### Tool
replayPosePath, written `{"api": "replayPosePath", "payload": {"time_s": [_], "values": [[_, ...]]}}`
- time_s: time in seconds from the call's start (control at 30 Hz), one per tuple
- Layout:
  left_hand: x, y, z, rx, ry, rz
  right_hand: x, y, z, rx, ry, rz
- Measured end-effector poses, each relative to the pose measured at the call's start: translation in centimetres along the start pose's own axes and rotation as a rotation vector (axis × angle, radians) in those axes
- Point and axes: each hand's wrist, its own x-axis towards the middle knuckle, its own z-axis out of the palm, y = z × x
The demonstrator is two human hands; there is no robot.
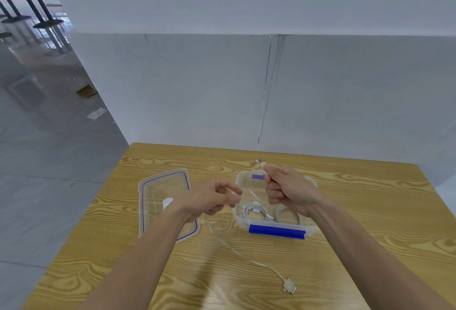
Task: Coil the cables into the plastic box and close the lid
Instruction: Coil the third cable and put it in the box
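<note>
One white cable (261, 265) — right hand (288, 191) grips its plug end over open plastic box (277, 231); left hand (212, 198) fingertips pinch it mid-length.

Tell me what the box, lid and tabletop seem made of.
Box: clear glossy plastic, coiled cables show through; blue clip. Lid: same clear plastic, blue seal line. Tabletop: printed-looking wood grain with slight sheen, probably laminate, possibly veneer.

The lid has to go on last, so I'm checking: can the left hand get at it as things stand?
Probably yes: the lid lies flat on the table right below the left hand, but that hand pinches the white cable and must let go first.
</note>
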Motion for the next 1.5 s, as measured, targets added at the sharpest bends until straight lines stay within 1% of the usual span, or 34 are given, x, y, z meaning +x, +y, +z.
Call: {"api": "replayPosePath", "payload": {"time_s": [0.1, 0.17, 0.23, 0.27, 0.3, 0.4, 0.47, 0.57, 0.63, 0.7, 0.83, 1.0, 1.13, 1.3, 1.4, 1.5], "values": [[-0.8, -0.7, -0.9, 0.165, -0.097, -0.029, 0.1, -0.1, -0.7, 0.098, 0.078, -0.038], [-1.4, -1.5, -1.8, 0.224, -0.107, -0.041, 0.1, -0.2, -1.2, 0.13, 0.112, -0.05], [-1.8, -2.6, -2.9, 0.208, -0.087, -0.055, 0.0, -0.2, -1.7, 0.153, 0.129, -0.052], [-1.8, -3.1, -3.2, 0.147, -0.056, -0.067, -0.1, -0.2, -1.9, 0.163, 0.132, -0.051], [-1.8, -3.5, -3.4, 0.031, -0.004, -0.091, -0.2, -0.2, -2.0, 0.171, 0.134, -0.049], [-1.4, -3.3, -2.6, -0.494, 0.165, -0.161, -0.1, 0.0, -1.6, 0.166, 0.136, -0.044], [-1.2, -2.2, -1.3, -0.76, 0.237, -0.165, 0.1, 0.4, -0.9, 0.172, 0.134, -0.041], [-0.7, -0.6, 0.7, -0.975, 0.305, -0.136, 0.5, 1.2, -0.1, 0.226, 0.111, -0.04], [-0.5, 0.1, 2.0, -1.012, 0.371, -0.095, 0.6, 1.5, 0.3, 0.263, 0.091, -0.044], [-0.3, 0.7, 3.2, -0.904, 0.455, -0.017, 0.8, 1.7, 0.6, 0.276, 0.079, -0.056], [-0.1, 1.6, 5.7, -0.579, 0.6, 0.143, 1.0, 2.0, 1.2, 0.308, 0.054, -0.079], [0.8, 1.6, 7.8, -0.246, 0.773, 0.268, 1.2, 2.3, 2.3, 0.332, 0.07, -0.103], [1.2, 1.5, 8.7, -0.106, 0.89, 0.293, 1.0, 2.5, 3.1, 0.368, 0.06, -0.109], [1.6, 0.7, 9.0, -0.073, 0.895, 0.346, 0.7, 2.7, 3.9, 0.286, 0.073, -0.133], [1.4, 0.3, 8.9, 0.038, 0.874, 0.387, 0.7, 2.7, 3.8, 0.222, 0.074, -0.155], [1.1, -0.2, 9.1, 0.2, 0.791, 0.47, 1.0, 2.3, 3.4, 0.281, 0.099, -0.134]]}}
